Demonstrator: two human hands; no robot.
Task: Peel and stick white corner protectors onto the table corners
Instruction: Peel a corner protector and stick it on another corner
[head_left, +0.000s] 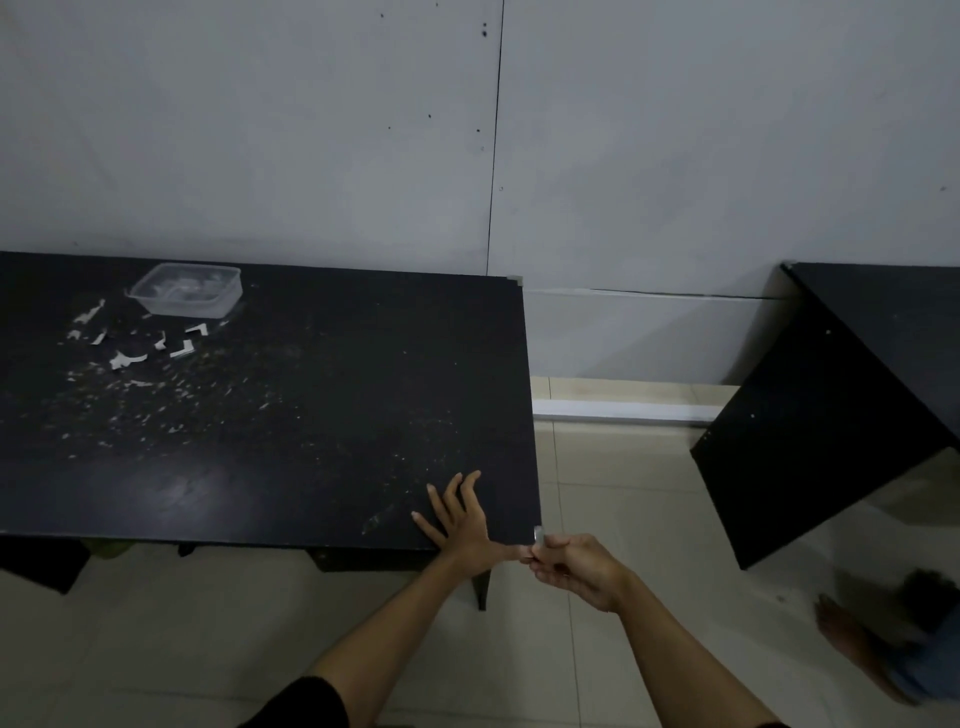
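The left hand (460, 525) lies flat on the black table (311, 405), fingers spread wide, close to the near right corner. The right hand (574, 566) is curled up and pinches a small white corner protector (538, 534) right at that corner. Another protector (514, 280) sits on the far right corner. A clear plastic box (187, 289) and white paper scraps (135, 343) lie far to the left.
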